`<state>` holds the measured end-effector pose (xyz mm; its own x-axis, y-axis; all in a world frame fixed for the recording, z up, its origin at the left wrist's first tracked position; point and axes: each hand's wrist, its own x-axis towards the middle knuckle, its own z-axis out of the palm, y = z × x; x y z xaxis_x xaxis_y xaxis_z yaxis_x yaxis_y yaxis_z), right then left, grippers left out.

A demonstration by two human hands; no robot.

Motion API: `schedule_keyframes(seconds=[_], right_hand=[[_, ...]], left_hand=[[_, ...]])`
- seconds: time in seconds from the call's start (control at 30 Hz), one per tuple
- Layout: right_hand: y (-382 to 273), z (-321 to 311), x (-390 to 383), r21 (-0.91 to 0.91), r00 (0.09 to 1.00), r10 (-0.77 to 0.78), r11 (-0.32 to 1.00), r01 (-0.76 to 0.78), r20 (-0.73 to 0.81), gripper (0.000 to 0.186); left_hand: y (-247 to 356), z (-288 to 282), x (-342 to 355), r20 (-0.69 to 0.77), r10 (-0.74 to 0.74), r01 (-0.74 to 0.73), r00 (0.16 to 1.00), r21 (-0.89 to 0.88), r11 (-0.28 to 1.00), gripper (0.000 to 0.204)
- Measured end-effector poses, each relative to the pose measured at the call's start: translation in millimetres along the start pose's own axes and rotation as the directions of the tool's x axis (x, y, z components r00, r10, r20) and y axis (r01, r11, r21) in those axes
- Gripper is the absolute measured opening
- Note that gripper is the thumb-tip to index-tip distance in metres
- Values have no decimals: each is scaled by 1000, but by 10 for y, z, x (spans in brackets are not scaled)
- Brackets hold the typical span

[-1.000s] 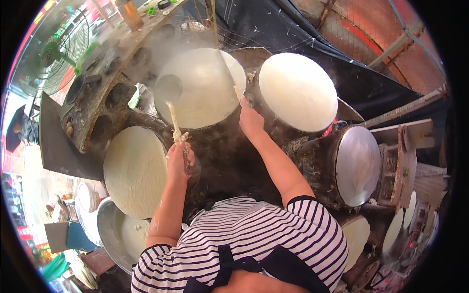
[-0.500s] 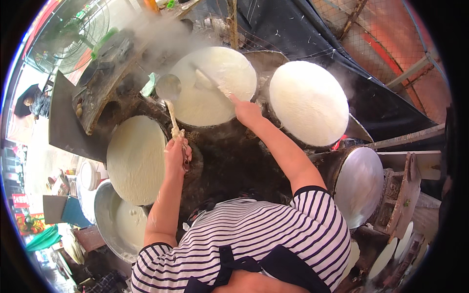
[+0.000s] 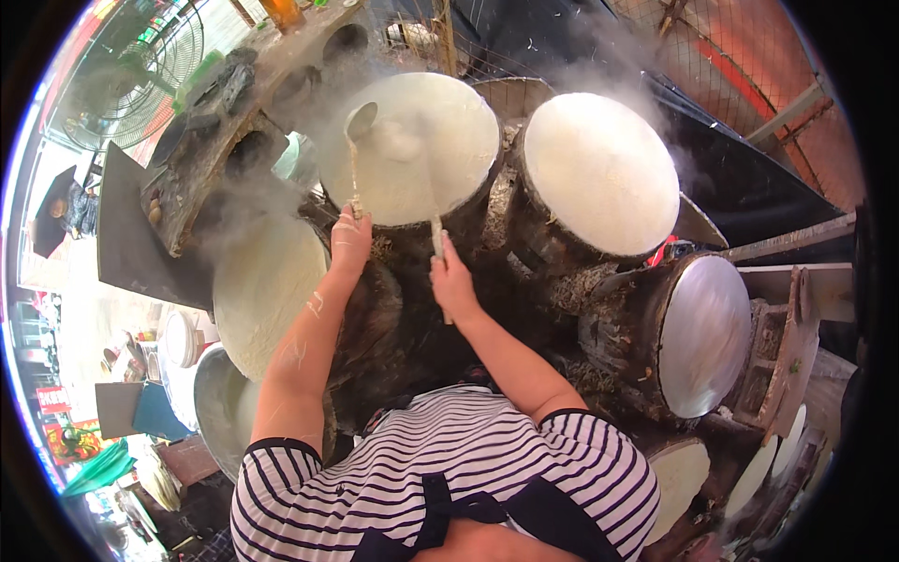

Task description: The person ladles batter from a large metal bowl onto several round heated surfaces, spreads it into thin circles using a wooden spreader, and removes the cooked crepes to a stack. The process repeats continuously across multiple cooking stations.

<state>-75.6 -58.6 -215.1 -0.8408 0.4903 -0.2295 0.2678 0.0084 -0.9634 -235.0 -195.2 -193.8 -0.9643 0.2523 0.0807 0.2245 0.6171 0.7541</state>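
At the far left of this stove, a dark metal sheet (image 3: 140, 239) stands just beside the left griddle (image 3: 267, 290), whose coating is pale and whose lower right edge lies behind the left forearm (image 3: 304, 361). Below it sits a metal tub (image 3: 208, 412), partly hidden by the same arm. Ahead, the middle griddle (image 3: 459, 126), also pale-coated, shows its near rim just beyond the two hands. Only a narrow gap parts it from the right griddle (image 3: 599, 173), while more room lies in the dark space (image 3: 426, 351) between the forearms. Farther right, a bare metal griddle (image 3: 707, 337) stands well apart from the right arm

The left hand (image 3: 350, 242), at the near left rim of the middle griddle, has its fingers curled around the handle of a ladle (image 3: 362, 120). The ladle's bowl tilts over the left part of the pale surface; I can't tell whether it touches. The right hand (image 3: 453, 281) grips a flat stick (image 3: 437, 236) just below the near rim, its blurred far end reaching over the coating

Half a second ago the ladle's bowl hung by the left rim; now it is farther in over the griddle. The right hand has dropped from the right side of the rim and come closer to the left one, and thicker steam (image 3: 253, 201) drifts above the left griddle
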Motion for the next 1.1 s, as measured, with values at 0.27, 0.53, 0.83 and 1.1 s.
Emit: schedule_keyframes(seconds=[0.27,0.53,0.83,1.1], right_hand=[[-274,709,-110,419,970,11,901,-115,242,44],[-324,-291,221,-489,836,-547,740,461,-40,41],[-659,-1039,1086,-915,908,-393,294,274,146,38],[-138,-1643,264,-916,858,-429,144,375,284,41]], left_hand=[[892,-465,-483,610,-336,643,717,-766,-18,17],[1403,-1655,-721,477,283,458,832,-301,-837,18],[1365,-2851,-1355,125,157,200,980,-642,-740,20],[621,-3400,-2477,-21,-130,-99,991,-764,-638,26]])
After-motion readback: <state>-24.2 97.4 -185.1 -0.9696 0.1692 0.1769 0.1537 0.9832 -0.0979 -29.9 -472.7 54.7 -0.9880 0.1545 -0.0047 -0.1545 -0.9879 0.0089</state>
